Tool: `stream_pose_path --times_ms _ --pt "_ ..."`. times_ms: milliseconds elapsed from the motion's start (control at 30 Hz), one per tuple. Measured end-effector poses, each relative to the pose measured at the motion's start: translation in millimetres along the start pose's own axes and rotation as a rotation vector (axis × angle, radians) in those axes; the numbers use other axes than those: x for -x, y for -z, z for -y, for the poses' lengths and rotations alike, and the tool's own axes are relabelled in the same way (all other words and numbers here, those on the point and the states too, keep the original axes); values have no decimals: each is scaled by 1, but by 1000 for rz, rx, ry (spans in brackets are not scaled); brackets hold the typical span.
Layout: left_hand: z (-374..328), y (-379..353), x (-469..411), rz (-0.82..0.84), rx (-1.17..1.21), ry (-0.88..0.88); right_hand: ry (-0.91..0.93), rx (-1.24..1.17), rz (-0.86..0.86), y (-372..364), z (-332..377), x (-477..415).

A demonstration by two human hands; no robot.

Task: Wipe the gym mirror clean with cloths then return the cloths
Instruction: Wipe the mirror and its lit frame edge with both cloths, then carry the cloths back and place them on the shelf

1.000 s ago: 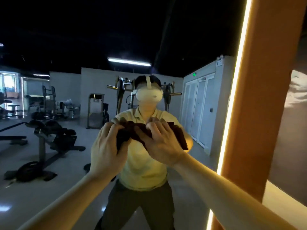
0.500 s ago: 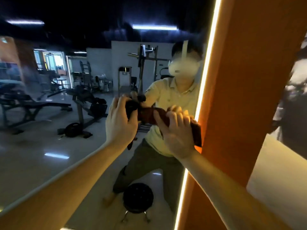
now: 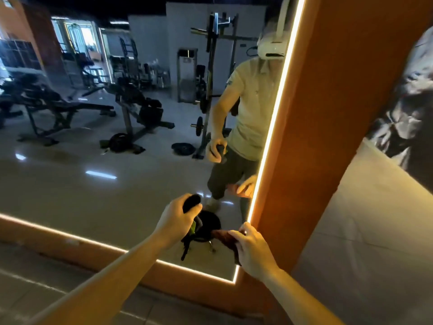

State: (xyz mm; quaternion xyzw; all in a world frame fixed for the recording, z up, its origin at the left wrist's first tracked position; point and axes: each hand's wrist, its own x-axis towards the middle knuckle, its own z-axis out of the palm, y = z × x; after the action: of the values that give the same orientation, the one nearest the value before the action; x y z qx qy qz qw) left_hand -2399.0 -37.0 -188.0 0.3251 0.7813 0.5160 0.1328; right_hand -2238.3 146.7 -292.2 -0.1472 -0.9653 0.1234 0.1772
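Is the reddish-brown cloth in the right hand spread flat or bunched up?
Bunched: the reddish-brown cloth is a wadded lump gripped by the right hand.

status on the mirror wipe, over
Left hand grips dark cloth, off the glass. Right hand grips brown cloth by mirror lower right corner. Nothing seen blocking.

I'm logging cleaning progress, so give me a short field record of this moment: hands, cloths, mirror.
left hand: grips dark cloth, low in front of the mirror
right hand: holds brown cloth near the mirror's lower right corner
mirror: reflects gym benches and the person
light strip: glows along the mirror's right and bottom edges
contact: neither cloth appears to touch the glass
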Motion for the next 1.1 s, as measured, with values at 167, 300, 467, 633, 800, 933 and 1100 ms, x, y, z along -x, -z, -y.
stream_pose_path --times_ms 167,300,467,633,800,933,1100 --pt "-10 28 49 132 244 43 -435 -564 -84 61 73 39" --pt "-29 52 97 273 475 108 -601 -597 -176 98 143 89" --pt "-76 87 167 540 739 201 -724 -722 -205 175 228 167" --pt "-132 96 224 818 823 160 -802 -728 -286 250 281 228" --pt "-189 58 283 1035 728 42 -723 -597 -186 293 309 297" --pt "-235 2 340 1173 577 -120 -772 -533 -288 325 306 363" --pt "-301 -69 407 1026 303 -511 -823 -291 -358 395 281 482"
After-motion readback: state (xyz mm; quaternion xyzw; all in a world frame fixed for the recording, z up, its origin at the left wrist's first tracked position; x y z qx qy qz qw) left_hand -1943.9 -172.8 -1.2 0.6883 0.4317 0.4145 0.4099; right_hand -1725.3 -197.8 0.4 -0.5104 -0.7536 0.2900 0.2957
